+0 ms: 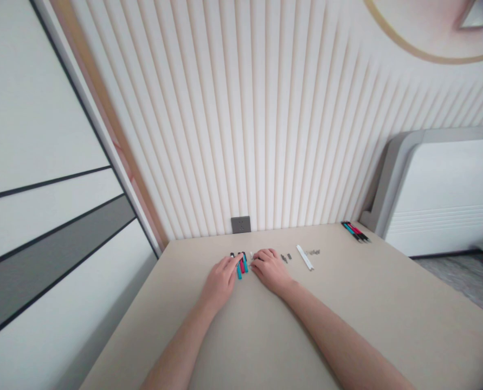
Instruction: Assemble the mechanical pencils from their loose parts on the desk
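Note:
Several blue and red pen barrels (pixel 242 266) with dark ends lie side by side on the table. My left hand (pixel 220 279) rests at their left edge, its fingers stretched out and the index finger lying over their upper part. Just to the right, my right hand (pixel 270 269) is closed, fingers bent down to the tabletop. Small pale bits show by its fingertips, but what the fingers hold, if anything, is hidden. Small grey pieces (pixel 284 258) lie beyond its knuckles. Farther right is a white strip (pixel 305 257), with a little heap of small metallic parts (pixel 314 252) beside it.
Several whole pens (pixel 355 232), blue, red and black, lie at the far right of the beige table (pixel 249 336). A dark wall socket (pixel 240 224) sits on the ribbed wall behind. White cabinet panels (pixel 54 227) stand at the left, and a bed headboard (pixel 444 189) at the right.

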The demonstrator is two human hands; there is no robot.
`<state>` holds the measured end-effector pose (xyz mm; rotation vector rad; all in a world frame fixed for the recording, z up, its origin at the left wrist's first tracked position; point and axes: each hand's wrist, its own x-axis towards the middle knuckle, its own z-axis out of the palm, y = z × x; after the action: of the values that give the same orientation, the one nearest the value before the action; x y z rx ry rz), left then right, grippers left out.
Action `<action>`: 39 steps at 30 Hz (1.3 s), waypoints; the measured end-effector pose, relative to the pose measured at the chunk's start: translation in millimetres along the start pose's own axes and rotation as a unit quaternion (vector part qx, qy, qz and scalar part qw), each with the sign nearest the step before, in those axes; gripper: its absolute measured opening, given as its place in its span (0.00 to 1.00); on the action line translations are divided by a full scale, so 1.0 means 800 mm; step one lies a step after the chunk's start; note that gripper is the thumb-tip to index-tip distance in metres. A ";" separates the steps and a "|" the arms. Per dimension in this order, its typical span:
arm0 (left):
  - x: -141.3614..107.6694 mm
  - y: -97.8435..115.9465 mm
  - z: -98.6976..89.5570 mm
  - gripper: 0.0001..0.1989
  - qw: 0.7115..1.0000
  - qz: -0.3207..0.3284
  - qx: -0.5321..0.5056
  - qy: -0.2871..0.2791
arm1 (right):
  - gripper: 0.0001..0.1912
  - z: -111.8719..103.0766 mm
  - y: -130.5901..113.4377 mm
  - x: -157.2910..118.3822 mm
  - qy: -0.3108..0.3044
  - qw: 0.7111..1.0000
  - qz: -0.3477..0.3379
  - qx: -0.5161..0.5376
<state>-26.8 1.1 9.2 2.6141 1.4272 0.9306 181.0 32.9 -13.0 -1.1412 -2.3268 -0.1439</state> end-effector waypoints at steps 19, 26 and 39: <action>0.000 0.003 0.002 0.18 0.999 0.012 -0.002 0.038 | 0.06 -0.006 -0.003 0.000 -0.001 0.999 -0.036 0.007; 0.000 0.003 0.008 0.11 0.987 -0.049 -0.087 0.127 | 0.10 -0.009 -0.005 -0.001 0.023 0.999 -0.023 0.038; 0.008 0.026 0.026 0.14 0.861 -0.165 -0.459 0.144 | 0.13 -0.035 0.001 -0.013 0.023 0.995 -0.015 0.097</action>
<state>2.1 -0.5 1.2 1.5290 1.0149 1.4983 198.7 16.9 5.1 -0.9970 -2.2632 0.0438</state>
